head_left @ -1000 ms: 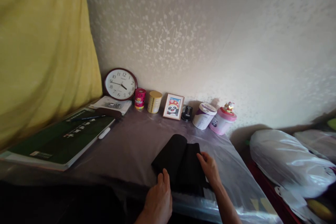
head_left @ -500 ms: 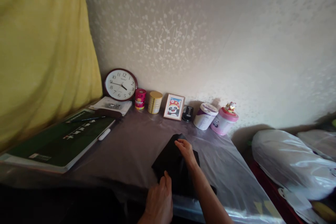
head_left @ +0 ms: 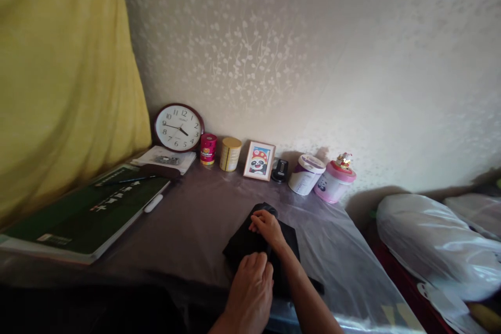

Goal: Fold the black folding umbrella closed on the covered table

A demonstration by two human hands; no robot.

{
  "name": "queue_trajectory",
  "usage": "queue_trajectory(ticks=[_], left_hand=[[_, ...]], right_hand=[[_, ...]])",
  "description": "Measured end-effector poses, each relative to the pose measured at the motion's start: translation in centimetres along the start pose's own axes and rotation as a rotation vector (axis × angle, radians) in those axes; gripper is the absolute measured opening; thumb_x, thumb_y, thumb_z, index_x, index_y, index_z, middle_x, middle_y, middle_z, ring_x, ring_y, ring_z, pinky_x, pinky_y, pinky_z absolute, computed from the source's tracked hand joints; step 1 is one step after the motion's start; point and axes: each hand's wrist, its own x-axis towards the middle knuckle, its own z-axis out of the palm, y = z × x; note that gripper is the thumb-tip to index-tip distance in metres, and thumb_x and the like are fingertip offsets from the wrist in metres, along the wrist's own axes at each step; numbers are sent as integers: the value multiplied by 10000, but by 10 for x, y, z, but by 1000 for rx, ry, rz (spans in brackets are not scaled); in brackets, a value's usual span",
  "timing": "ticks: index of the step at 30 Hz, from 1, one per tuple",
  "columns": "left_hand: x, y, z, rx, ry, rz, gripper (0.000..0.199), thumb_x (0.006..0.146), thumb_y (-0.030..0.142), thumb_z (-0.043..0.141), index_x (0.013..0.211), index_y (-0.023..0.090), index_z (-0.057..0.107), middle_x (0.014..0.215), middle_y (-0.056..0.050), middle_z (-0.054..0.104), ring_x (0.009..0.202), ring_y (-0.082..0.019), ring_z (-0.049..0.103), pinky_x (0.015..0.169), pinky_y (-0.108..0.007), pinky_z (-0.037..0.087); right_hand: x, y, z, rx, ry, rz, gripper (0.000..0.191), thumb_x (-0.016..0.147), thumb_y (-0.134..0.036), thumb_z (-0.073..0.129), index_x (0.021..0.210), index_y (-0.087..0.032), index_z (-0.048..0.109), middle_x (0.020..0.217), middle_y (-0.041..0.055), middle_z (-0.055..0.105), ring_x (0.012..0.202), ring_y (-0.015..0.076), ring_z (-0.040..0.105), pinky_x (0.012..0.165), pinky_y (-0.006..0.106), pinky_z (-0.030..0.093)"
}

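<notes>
A piece of black cloth (head_left: pixel 287 240), partly folded, lies near the front edge of the table; its exact kind I cannot make out. My right hand (head_left: pixel 267 228) is closed on the upper part of the cloth, fingers bent down in a pinch. Just below it and to the left, my left hand (head_left: pixel 252 284) has its fingers curled closed on the cloth's lower middle. The fingertips of my left hand are hidden behind its knuckles. A dark end of the cloth sticks out to the right, beyond my right forearm.
Along the wall stand a clock (head_left: pixel 179 128), a red can (head_left: pixel 208 149), a yellow-lidded can (head_left: pixel 230 154), a framed panda picture (head_left: pixel 259 160), a black gadget (head_left: pixel 280 170) and two tubs (head_left: pixel 306 175). A green book (head_left: pixel 74 219) covers the table's left. White plastic bags (head_left: pixel 426 240) sit at right.
My left hand has moved up and right onto the cloth, its raised fingers now curled. My right hand has shifted slightly left and down, and the cloth's top edge is bunched.
</notes>
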Motion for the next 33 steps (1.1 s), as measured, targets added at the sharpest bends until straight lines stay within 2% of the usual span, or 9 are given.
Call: queue_trajectory(ticks=[1,3,7,12,16,21,26,29,33], left_hand=[[1,-1,7,24,47,19,334,797,111,379,1065,153,574,1138,-84,585,1054,-217,540,911,-391,447],[0,-7,25,56,86,26,452,779,111,390,1224,112,472,1272,-130,510,1168,-241,473,959,-398,420],[-13,-17,53,75,77,-40,587,749,103,409,1331,86,338,1387,-164,379,1265,-260,366,991,-383,402],[-19,-14,63,164,35,-61,646,704,-19,346,1340,99,330,1392,-190,356,1277,-280,341,983,-408,407],[-20,-12,70,203,40,-123,650,732,10,376,1367,111,278,1384,-210,359,1258,-314,363,952,-440,426],[-22,-12,77,179,-10,-194,692,753,41,408,1400,155,191,1380,-196,372,1230,-302,407,952,-432,419],[-23,-12,77,126,-54,-244,708,750,46,395,1407,133,148,1394,-202,348,1245,-294,387,966,-426,397],[-22,-13,76,109,-76,-240,697,753,37,376,1406,128,152,1389,-197,359,1250,-287,382,961,-410,406],[-21,-14,74,124,-112,-236,670,747,36,374,1392,102,207,1368,-207,386,1233,-296,404,955,-400,416]], right_hand=[[-2,-2,0,-3,-30,-28,210,797,-342,494,869,-176,600,619,-2,671,573,133,623,531,226,464],[-8,-6,-2,-24,-46,-85,217,813,-339,479,864,-179,614,658,4,684,600,130,624,567,229,468],[-32,-12,-5,-141,-50,-278,208,835,-326,484,854,-216,661,748,7,692,717,146,626,684,257,476],[-56,-5,-13,-254,-56,-571,245,884,-286,446,960,-240,674,952,36,692,1043,190,546,909,337,421],[-42,9,-22,-363,-50,-642,261,904,-266,419,995,-228,660,1057,43,671,1145,198,493,1029,426,292],[-2,20,-31,-434,-19,-615,287,913,-283,391,982,-231,664,1053,38,674,1131,195,504,1033,439,261],[30,25,-34,-432,-42,-542,312,906,-277,375,906,-238,685,979,15,696,1040,170,553,975,346,327],[41,29,-35,-381,-35,-407,293,880,-262,396,873,-265,689,955,2,698,948,160,596,892,283,379],[44,33,-42,-317,101,-151,294,863,-325,405,823,-262,690,853,22,706,836,182,632,772,260,417]])
